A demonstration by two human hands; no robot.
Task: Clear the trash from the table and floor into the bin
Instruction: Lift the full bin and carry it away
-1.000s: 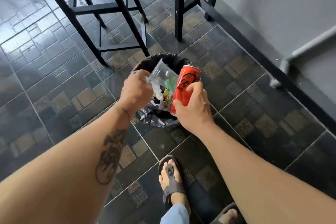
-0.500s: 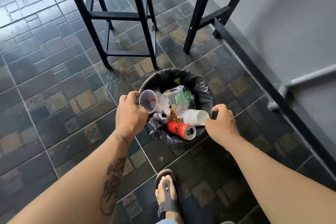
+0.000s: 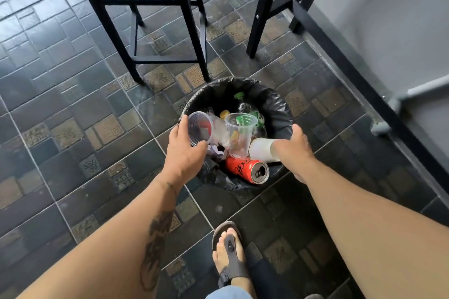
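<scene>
A round bin lined with a black plastic bag (image 3: 279,109) is seen standing on the dark tiled floor (image 3: 73,114), just in front of the black metal legs of a stool (image 3: 194,31). The bin is filled to near its rim. A clear plastic cup lying on its side (image 3: 199,127) is held at the bin's left rim by the left hand (image 3: 185,153), whose thumb and fingers are curled round the cup's mouth. An upright clear plastic cup (image 3: 240,135) is seen in the middle of the heap, and a red drinks can (image 3: 246,169) lies on its side at the near edge, its opened top turned toward the camera. A white cup on its side (image 3: 261,149) is lodged just beside the right hand (image 3: 295,153), which is placed over the bin's right rim; its fingers are hidden, so their state cannot be told. A green-capped bottle (image 3: 247,109) is seen at the back. A sandalled foot (image 3: 229,257) is planted near the bin.
</scene>
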